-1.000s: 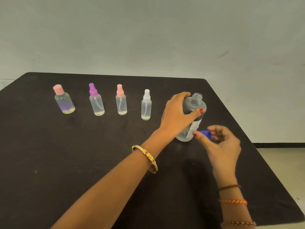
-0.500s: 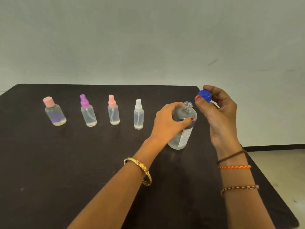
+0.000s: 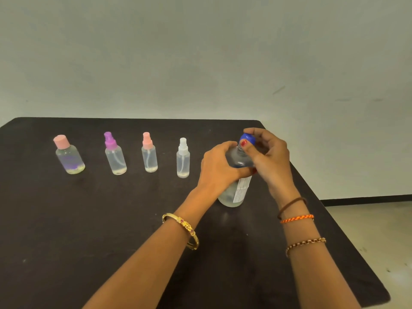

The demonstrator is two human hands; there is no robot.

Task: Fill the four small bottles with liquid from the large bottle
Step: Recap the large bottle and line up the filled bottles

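The large clear bottle (image 3: 234, 192) stands upright on the black table (image 3: 89, 219), right of centre. My left hand (image 3: 219, 167) grips its upper body. My right hand (image 3: 270, 157) pinches the blue cap (image 3: 247, 138) on top of the bottle's neck. To the left, in a row, stand a round bottle with a pink flip cap (image 3: 69, 157), a purple-topped spray bottle (image 3: 114, 156), a pink-topped spray bottle (image 3: 149, 155) and a white-topped spray bottle (image 3: 183, 160). All four are capped and show a little liquid at the bottom.
The table's right edge (image 3: 347, 230) runs diagonally close to my right forearm, with pale floor beyond it. A plain grey wall stands behind the table's far edge.
My right hand lifted the blue cap from the table beside the large bottle and brought it down onto the bottle's neck. My left hand kept its grip on the bottle.
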